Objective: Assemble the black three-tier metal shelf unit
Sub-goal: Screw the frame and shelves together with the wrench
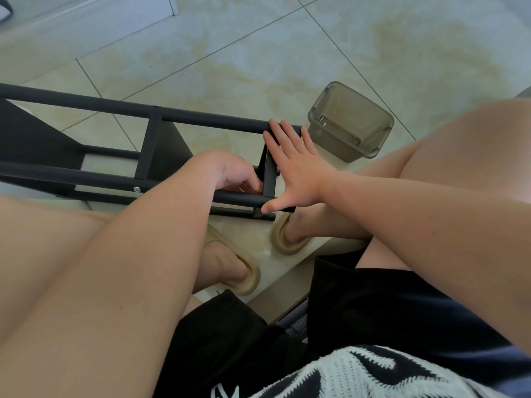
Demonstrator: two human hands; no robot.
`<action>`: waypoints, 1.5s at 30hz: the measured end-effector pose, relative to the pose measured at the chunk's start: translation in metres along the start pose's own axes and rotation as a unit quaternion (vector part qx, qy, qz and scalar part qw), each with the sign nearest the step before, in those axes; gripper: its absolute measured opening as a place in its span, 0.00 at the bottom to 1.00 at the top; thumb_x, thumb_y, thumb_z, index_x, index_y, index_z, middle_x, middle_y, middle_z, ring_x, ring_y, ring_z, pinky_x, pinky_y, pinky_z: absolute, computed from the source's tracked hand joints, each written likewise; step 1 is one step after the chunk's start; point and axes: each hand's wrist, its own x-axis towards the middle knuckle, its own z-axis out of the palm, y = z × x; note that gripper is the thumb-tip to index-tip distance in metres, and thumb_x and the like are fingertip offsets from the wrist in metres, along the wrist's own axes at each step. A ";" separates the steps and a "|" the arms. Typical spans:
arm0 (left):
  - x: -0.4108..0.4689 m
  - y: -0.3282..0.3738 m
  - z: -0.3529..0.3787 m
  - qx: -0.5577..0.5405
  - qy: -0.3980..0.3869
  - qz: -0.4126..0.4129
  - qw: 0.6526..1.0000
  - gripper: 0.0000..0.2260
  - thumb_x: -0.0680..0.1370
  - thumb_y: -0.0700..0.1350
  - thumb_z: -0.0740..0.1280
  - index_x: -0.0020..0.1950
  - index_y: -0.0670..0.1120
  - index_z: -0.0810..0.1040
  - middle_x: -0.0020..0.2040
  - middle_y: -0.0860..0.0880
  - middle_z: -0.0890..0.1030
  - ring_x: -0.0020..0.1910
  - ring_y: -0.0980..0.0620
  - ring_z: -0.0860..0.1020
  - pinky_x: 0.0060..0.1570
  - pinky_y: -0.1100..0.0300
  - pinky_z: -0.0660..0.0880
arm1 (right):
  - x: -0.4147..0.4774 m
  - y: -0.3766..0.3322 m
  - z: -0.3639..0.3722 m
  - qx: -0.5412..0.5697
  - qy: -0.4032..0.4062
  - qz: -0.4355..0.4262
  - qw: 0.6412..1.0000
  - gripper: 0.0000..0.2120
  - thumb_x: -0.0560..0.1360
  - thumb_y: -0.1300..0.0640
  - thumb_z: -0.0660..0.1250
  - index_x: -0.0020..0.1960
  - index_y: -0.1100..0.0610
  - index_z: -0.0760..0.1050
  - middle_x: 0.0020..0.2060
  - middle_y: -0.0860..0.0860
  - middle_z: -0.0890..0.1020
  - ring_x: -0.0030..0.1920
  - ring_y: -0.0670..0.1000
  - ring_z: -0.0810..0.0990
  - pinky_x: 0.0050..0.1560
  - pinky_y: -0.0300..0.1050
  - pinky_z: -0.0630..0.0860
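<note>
The black metal shelf unit [120,133] lies on its side on the tiled floor, its round posts running left to right in front of my knees. My right hand [296,168] lies flat with spread, straight fingers against the end shelf panel [268,173], fingertips on the far post and thumb on the near post. My left hand [230,173] reaches inside the frame beside that panel, its fingers curled down behind the near post; whatever the fingers hold is hidden.
A smoky translucent plastic box [350,122] stands on the floor just right of the shelf's end. My feet in tan slippers [287,239] rest below the frame. A white panel edge [169,7] lies at the top left.
</note>
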 end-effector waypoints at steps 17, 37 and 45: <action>0.003 0.001 0.002 0.012 0.042 0.015 0.999 0.04 0.73 0.44 0.71 0.41 0.43 0.83 0.38 0.48 0.84 0.43 0.48 0.78 0.53 0.53 0.72 | 0.000 0.000 0.000 0.001 0.002 0.000 1.000 0.70 0.59 0.17 0.58 0.82 0.60 0.35 0.80 0.57 0.33 0.79 0.57 0.30 0.78 0.60 0.32; 0.000 -0.001 0.000 -0.005 0.000 0.010 1.000 0.17 0.66 0.43 0.71 0.53 0.40 0.85 0.46 0.44 0.84 0.50 0.44 0.78 0.63 0.50 0.71 | 0.000 -0.001 -0.001 0.003 -0.001 0.000 1.000 0.69 0.59 0.17 0.58 0.82 0.59 0.35 0.80 0.56 0.33 0.79 0.57 0.30 0.78 0.61 0.33; 0.004 0.001 0.003 0.004 0.033 0.019 0.999 0.04 0.74 0.41 0.70 0.43 0.42 0.82 0.40 0.46 0.84 0.43 0.47 0.79 0.54 0.53 0.73 | -0.001 -0.001 -0.001 0.005 -0.001 0.000 1.000 0.70 0.58 0.17 0.56 0.82 0.59 0.35 0.80 0.56 0.33 0.79 0.57 0.30 0.78 0.60 0.32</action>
